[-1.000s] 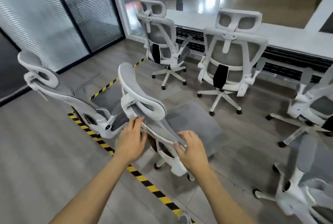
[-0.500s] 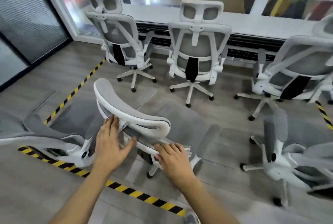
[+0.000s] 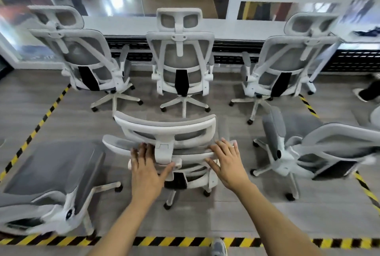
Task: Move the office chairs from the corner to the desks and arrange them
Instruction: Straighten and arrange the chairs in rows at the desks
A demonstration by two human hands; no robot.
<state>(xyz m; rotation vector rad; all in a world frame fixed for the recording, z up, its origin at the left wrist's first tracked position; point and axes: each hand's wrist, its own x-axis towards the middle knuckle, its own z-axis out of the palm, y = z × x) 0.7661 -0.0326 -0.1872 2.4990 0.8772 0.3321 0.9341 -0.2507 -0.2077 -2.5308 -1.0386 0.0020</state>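
Note:
A white-framed grey mesh office chair stands right in front of me, its back toward me. My left hand lies on the top edge of its backrest, left of the headrest post, thumb spread below the rim. My right hand lies on the same edge to the right, fingers spread and straight. Beyond it, three matching chairs stand at the long white desk: the left chair, the middle chair and the right chair.
Another chair sits close on my left and one more chair close on my right, both turned sideways. Yellow-black floor tape runs across just before my shoe. Someone's foot shows at the far right.
The chair under my hands has swung round so that its back squarely faces me, in line with the middle desk chair. My hands have shifted to either side of the headrest post.

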